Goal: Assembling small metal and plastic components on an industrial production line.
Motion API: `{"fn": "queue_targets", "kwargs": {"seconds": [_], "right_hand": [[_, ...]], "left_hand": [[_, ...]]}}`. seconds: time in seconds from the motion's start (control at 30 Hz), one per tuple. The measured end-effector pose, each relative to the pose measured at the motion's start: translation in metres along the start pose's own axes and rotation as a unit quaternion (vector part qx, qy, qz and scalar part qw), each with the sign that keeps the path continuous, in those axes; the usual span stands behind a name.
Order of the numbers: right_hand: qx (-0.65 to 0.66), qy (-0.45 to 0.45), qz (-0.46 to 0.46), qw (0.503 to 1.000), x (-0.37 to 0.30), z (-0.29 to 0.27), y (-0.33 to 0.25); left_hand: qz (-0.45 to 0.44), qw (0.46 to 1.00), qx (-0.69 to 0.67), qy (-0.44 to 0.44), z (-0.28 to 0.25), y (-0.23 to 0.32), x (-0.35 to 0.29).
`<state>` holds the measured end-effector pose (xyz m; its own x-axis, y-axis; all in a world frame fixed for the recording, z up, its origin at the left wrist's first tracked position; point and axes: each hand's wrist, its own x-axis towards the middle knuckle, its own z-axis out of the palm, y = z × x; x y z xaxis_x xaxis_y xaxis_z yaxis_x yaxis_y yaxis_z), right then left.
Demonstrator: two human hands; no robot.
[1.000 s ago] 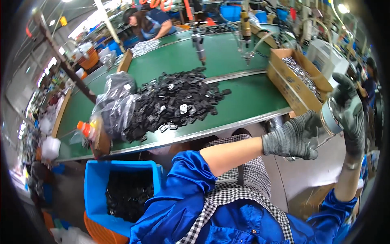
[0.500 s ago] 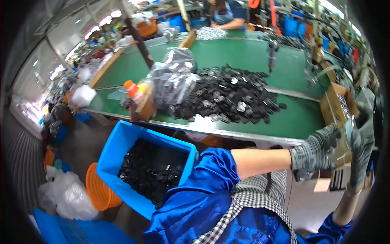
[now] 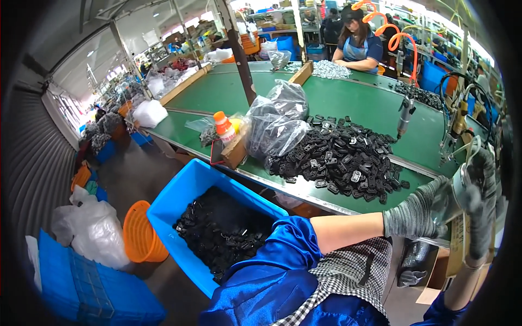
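My left hand [image 3: 414, 213], in a grey ribbed knit glove, reaches to the right beside the table's near corner. My right hand [image 3: 481, 201], gloved alike, is raised at the far right edge, its fingers smeared by motion. Between the two hands is a clear, roundish thing [image 3: 462, 187] with a pale rim; its kind cannot be made out. Both hands appear to hold it, my left fingers curled at its near side and partly blurred. A heap of small black plastic buckle-like pieces [image 3: 340, 160] lies on the green table [image 3: 212, 87], left of my hands.
A blue bin [image 3: 182, 255] of black pieces stands at my left, near an orange basket [image 3: 142, 233]. Plastic bags [image 3: 277, 122] and an orange-capped bottle [image 3: 223, 126] sit on the table. An air screwdriver [image 3: 405, 117] hangs from an orange coil. A co-worker [image 3: 359, 41] sits across.
The view has tilted up and turned, bringing the co-worker and orange coil into fuller view. Both hands stay together at the right, with the clear thing between them.
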<state>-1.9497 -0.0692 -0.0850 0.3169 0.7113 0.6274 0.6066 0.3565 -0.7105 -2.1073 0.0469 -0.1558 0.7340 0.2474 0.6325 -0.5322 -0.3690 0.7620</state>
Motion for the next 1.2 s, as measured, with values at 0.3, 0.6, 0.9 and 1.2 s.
{"fn": "queue_targets", "kwargs": {"seconds": [0.3,0.6,0.9,1.2], "right_hand": [[0.176,-0.253,-0.037,0.951,0.046,0.041,-0.039],[0.217,-0.140,-0.011,0.966,0.052,0.060,-0.067],[0.144,-0.113,0.033,0.983,0.031,0.073,-0.041],[0.360,-0.309,-0.014,0.880,0.058,0.045,-0.037]], "left_hand": [[-0.051,0.983,-0.143,-0.108,-0.027,0.034,-0.003],[-0.055,0.982,-0.172,-0.050,-0.036,0.029,-0.001],[-0.131,0.975,-0.155,-0.094,-0.038,0.023,0.001],[-0.019,0.988,0.082,-0.129,-0.037,0.031,0.011]]}}
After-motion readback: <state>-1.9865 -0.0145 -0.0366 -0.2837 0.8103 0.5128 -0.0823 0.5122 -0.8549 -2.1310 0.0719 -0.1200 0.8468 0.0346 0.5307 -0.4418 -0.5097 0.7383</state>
